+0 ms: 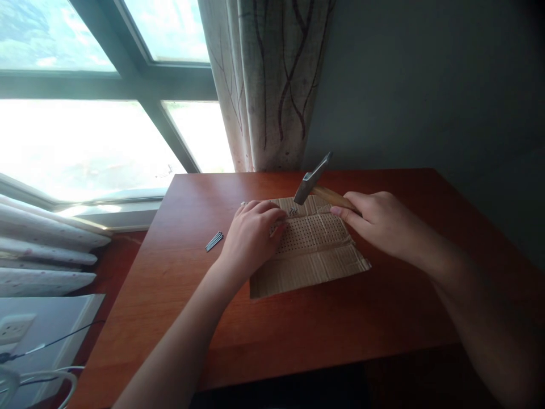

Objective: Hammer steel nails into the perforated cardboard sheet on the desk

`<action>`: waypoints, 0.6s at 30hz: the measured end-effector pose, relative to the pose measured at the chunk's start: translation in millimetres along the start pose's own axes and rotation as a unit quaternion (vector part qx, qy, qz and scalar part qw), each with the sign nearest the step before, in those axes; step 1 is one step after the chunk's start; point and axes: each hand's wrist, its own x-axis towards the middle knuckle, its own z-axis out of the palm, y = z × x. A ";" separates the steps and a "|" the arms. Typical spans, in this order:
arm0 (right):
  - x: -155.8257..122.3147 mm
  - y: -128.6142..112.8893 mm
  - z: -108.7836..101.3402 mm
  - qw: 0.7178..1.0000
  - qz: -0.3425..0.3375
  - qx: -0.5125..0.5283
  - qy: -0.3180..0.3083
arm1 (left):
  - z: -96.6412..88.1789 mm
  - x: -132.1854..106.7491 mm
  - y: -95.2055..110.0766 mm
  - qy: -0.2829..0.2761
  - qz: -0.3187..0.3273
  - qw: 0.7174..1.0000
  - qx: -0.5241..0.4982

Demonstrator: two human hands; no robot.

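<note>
My right hand [374,221] is wrapped round the wooden handle of a hammer [313,179], whose metal head is raised above a sheet of cardboard [306,267]. A perforated board with rows of small holes [313,232] lies on the cardboard. My left hand [255,230] rests over the left edge of both, its fingers bent and its thumb close to the forefinger. Whatever those fingertips hold is hidden. Just beyond them, small dark metal pieces [293,211] show under the hammer head. Left of my left hand lies a small bunch of nails [214,241].
The reddish-brown wooden table [170,284] carries everything. Behind it hang a patterned curtain [272,85] and a grey wall [417,85]. A bright window [93,142] is at the left. A wall socket [16,329] and white cables [46,378] sit at the lower left.
</note>
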 end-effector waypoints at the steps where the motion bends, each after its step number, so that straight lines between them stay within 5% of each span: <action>1: -0.4 -0.3 0.0 1.000 0.001 0.000 -0.001 | -0.1 -4.3 0.8 -0.003 0.004 1.000 0.004; 18: 12.4 -11.4 7.0 0.999 -0.004 -0.024 -0.034 | 7.6 -18.4 -3.2 0.021 0.010 1.000 -0.015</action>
